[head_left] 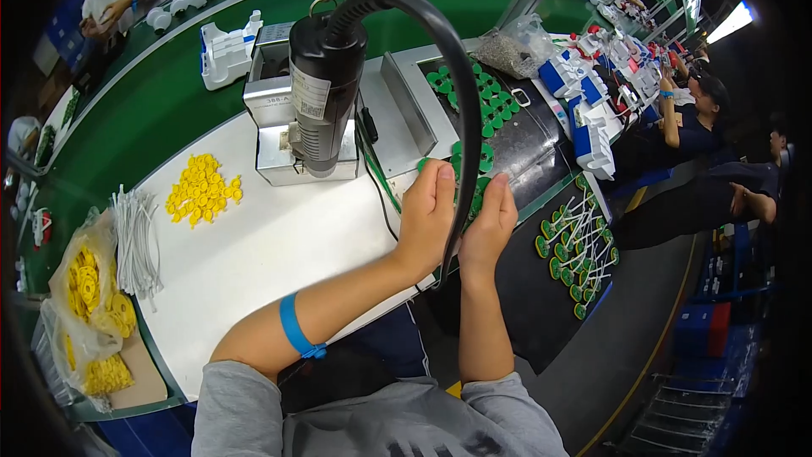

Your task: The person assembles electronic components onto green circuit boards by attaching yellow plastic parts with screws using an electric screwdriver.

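Both my hands are at the near edge of a black mat point(533, 148), on either side of several small green circuit boards point(469, 161). My left hand point(427, 216) has its fingers curled in against the boards. Just to its right, my right hand point(489, 233) is also closed, with green board showing beside its fingers. The fingers partly hide what they grip. In front of the hands loops the thick black cable point(461, 93) of a hanging black electric screwdriver point(321, 97). More green boards point(486, 97) lie in rows farther up the mat.
Yellow plastic parts point(203, 190) are heaped on the white worktop point(254, 245), near bundled white wires point(135, 241) and a bag of yellow parts point(85, 288). A metal fixture point(279, 152) stands below the screwdriver. Wired round boards point(579, 250) lie at right. People work nearby.
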`<state>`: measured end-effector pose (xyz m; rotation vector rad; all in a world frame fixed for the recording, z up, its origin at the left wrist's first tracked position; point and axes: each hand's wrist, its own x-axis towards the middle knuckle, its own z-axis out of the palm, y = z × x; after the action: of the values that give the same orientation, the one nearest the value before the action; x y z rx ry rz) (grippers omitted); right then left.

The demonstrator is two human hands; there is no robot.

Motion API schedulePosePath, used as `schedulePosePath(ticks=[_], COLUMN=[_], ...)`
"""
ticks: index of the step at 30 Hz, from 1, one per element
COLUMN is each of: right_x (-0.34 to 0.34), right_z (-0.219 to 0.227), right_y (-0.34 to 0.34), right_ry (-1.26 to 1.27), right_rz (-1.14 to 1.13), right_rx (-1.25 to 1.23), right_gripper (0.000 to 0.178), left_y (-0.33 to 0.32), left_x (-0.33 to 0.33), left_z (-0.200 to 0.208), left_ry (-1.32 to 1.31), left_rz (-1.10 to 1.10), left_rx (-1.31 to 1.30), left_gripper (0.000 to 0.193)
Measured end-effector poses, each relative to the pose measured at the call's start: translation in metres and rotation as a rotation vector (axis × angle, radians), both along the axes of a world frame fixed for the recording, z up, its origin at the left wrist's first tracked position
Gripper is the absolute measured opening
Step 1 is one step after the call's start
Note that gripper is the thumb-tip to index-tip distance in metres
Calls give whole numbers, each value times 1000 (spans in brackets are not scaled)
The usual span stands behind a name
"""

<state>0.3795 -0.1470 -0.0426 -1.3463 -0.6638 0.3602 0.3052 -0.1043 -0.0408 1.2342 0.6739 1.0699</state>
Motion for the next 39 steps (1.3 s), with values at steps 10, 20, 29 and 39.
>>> schedulePosePath(ticks=[10,20,29,39], right_x=[-14,89,190,140], right_z=[-1,-1,3,2], right_y=[11,12,22,-46], right_ry=[214,-42,-181,-446], right_rz=[-4,-181,67,59], right_rx=[141,-41,-647,-331], right_gripper=[39,46,52,23], left_y=[4,40,72,39], left_x=[3,45,143,56], left_z=[-14,-7,10,42], left_ry=[-144,59,616,647], left_rz=[0,-173,-334,-333], left_rx=[-155,-203,294,969], left_gripper=[33,42,33,22])
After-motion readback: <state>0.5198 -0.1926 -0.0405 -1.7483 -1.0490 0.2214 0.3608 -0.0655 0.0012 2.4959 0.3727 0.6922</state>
